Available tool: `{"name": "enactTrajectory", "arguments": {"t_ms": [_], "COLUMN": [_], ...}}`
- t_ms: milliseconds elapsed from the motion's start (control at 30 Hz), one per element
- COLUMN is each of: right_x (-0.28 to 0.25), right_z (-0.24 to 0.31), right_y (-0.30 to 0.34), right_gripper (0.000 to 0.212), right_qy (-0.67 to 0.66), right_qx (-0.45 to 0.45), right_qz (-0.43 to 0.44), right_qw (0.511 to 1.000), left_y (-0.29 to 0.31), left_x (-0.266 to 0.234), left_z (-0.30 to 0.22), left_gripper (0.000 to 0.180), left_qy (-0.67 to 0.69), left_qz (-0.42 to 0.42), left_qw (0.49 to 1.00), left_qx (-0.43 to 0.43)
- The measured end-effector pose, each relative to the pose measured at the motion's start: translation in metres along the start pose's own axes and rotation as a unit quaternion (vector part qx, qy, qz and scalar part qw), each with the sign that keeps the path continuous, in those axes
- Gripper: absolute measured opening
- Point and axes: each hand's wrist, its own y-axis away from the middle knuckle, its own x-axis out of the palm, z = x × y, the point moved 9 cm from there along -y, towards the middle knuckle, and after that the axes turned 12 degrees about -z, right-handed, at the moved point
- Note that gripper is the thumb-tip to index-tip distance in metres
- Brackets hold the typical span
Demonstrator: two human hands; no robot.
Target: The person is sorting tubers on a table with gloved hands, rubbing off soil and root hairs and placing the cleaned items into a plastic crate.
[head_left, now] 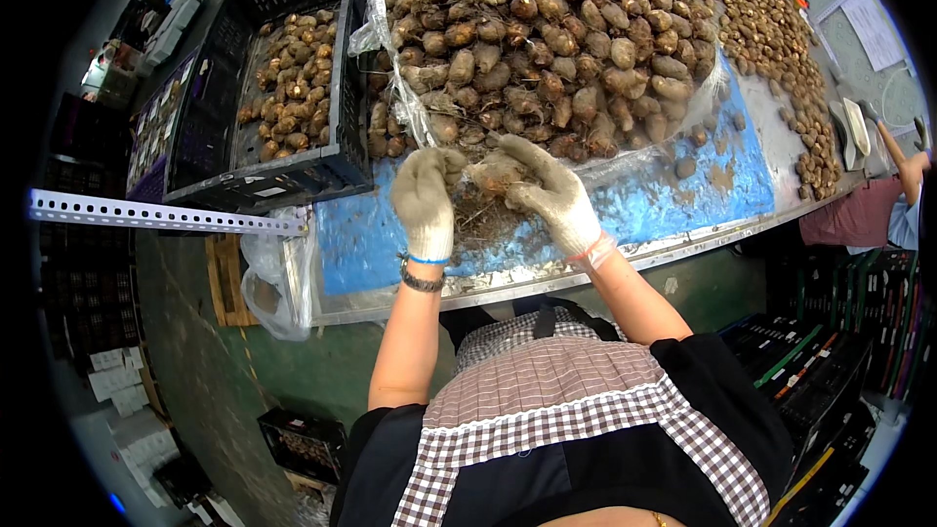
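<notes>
Both my hands wear dirty off-white knit gloves and meet over the near edge of a large heap of small hairy brown taro corms (576, 49). My right hand (551, 197) is closed around one taro corm (495, 174), its thumb and fingers on the right side of it. Close by on the left, my left hand (426, 203) has its fingers curled in; whatever they pinch is hidden. Loose root fibres and soil (478, 220) lie below the hands on a wet blue sheet (361, 249). Clear plastic (415, 117) edges the heap.
A black crate (351, 127) with cleaner taro corms (298, 78) stands left of the heap. More corms (761, 29) spread over the metal table at right. A perforated metal bar (166, 215) juts out at left. Another person's arm (893, 151) reaches in at far right.
</notes>
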Motion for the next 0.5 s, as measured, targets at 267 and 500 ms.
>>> {"name": "enactTrajectory", "arguments": {"t_ms": [267, 500], "right_x": [-0.005, -0.001], "right_z": [-0.016, 0.0], "right_y": [0.005, 0.001], "right_gripper": [0.068, 0.068], "right_qy": [-0.076, 0.073], "right_qx": [0.056, -0.007], "right_qz": [-0.058, -0.012], "right_qw": [0.994, 0.997], "left_y": [0.029, 0.034], "left_x": [0.023, 0.034], "left_z": [-0.021, -0.03], "left_gripper": [0.016, 0.024], "left_qy": [-0.127, -0.112], "left_qz": [0.042, 0.058], "left_qw": [0.978, 0.985], "left_qx": [0.158, 0.117]}}
